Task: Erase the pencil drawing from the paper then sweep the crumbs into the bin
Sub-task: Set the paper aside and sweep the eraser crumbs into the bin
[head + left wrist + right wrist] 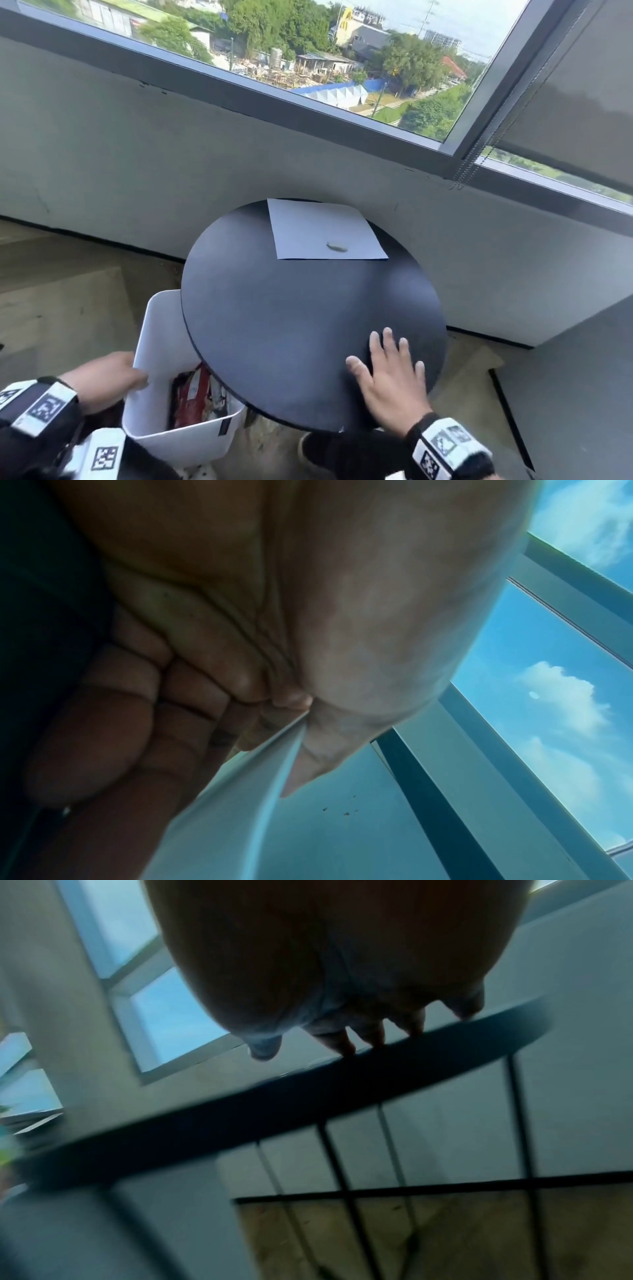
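Observation:
A white sheet of paper (322, 229) lies at the far side of the round black table (274, 325), with a small grey eraser (337, 246) resting on it. A white bin (161, 346) holding wrappers is tucked under the table's left edge. My left hand (109, 378) grips the bin's left rim (274, 753), thumb inside and fingers (113, 723) outside. My right hand (390, 370) lies flat with spread fingers on the table's near right edge (342, 1074). No pencil marks or crumbs can be made out.
A grey wall under a large window (308, 61) runs behind the table. A grey cabinet side (582, 377) stands at the right. Black thin table legs (342, 1164) show below the top. The floor (61, 301) is light wood.

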### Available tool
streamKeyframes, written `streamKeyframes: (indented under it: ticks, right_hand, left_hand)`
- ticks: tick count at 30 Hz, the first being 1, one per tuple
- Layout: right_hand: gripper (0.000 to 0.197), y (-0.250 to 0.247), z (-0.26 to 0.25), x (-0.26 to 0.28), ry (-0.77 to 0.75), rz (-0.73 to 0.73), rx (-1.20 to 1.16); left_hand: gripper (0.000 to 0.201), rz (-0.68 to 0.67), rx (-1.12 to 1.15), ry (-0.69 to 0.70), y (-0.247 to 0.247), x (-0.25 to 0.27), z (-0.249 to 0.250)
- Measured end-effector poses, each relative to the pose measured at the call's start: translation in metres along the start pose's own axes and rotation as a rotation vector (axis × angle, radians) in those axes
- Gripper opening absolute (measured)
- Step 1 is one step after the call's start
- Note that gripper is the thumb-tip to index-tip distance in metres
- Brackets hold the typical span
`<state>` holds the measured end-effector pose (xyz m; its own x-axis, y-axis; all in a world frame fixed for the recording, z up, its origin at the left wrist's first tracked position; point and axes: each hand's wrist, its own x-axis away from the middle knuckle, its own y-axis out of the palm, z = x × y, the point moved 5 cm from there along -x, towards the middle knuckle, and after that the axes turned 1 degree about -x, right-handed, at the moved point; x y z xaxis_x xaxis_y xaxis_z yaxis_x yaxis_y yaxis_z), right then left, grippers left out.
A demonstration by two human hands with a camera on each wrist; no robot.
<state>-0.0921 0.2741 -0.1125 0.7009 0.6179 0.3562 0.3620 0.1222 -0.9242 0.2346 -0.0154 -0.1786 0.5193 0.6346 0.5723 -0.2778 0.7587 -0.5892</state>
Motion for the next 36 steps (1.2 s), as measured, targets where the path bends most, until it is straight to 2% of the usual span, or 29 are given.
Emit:
streamKeyframes:
  ticks: [2,3,6,7,8,9,11,13,15,17,19,22,24,27,30,32,35,36]
  right_hand:
    - [0.107,0.025,-0.062,0.035,-0.134,0.004,0.040]
    - [0.107,0.040,-0.091,0.048,-0.222,-0.029,0.084]
    - [0.086,0.068,-0.167,0.085,-0.554,-0.101,0.115]
    - [0.079,0.057,-0.189,0.097,-0.689,-0.078,0.098]
    - [0.068,0.047,-0.201,0.106,-0.824,-0.143,0.033]
    - [0.060,0.030,-0.207,0.114,-0.950,-0.066,-0.034]
    - [0.071,-0.004,-0.194,0.098,-0.907,-0.170,-0.303]
    - [0.076,-0.039,-0.156,0.054,-0.733,-0.038,-0.385]
    - [0.077,-0.069,-0.104,0.001,-0.512,0.015,-0.299]
    - [0.080,-0.091,-0.048,-0.047,-0.290,0.010,-0.121]
    - [0.083,-0.105,-0.004,-0.084,-0.139,0.002,-0.030]
    - [0.087,-0.097,0.029,-0.126,-0.008,-0.017,0.027]
    - [0.090,-0.089,0.024,-0.148,0.022,-0.032,0.055]
    - [0.092,-0.078,-0.023,-0.160,-0.101,-0.055,0.143]
    - [0.091,-0.064,-0.090,-0.137,-0.297,-0.072,0.210]
    - [0.090,-0.051,-0.136,-0.092,-0.487,-0.130,0.189]
    - [0.063,-0.036,-0.189,0.009,-0.937,-0.294,0.045]
    - [0.057,-0.037,-0.193,0.036,-0.998,-0.352,-0.037]
  left_hand:
    - [0.019,-0.005,-0.011,-0.007,0.000,0.002,0.002]
    - [0.015,0.000,-0.016,-0.020,-0.001,0.001,0.002]
    - [0.023,0.005,-0.004,-0.030,-0.002,0.002,0.001]
    - [0.023,-0.006,0.002,-0.025,-0.001,0.004,0.003]
    - [0.018,-0.031,0.020,-0.017,0.000,0.005,0.004]
    - [0.016,-0.048,0.043,-0.011,0.001,0.006,0.004]
    - [0.025,-0.024,0.081,-0.008,0.001,0.001,-0.005]
    - [0.050,-0.011,0.150,-0.001,0.001,-0.020,-0.027]
    - [0.059,-0.025,0.189,0.004,0.005,-0.034,-0.041]
    - [0.052,-0.025,0.187,0.007,0.005,-0.030,-0.034]
    - [0.040,-0.034,0.143,-0.001,0.004,-0.023,-0.024]
    - [0.040,-0.019,0.121,-0.013,0.000,-0.021,-0.024]
    - [0.036,-0.048,0.139,-0.023,0.001,-0.024,-0.028]
    - [0.021,-0.047,0.131,-0.045,-0.001,-0.019,-0.024]
    - [0.028,-0.037,0.095,-0.037,-0.002,-0.012,-0.013]
    - [0.037,-0.029,0.081,-0.041,-0.002,-0.009,-0.008]
    - [0.040,-0.030,0.077,-0.041,-0.003,-0.004,-0.003]
    - [0.039,-0.036,0.071,-0.040,-0.002,-0.003,0.000]
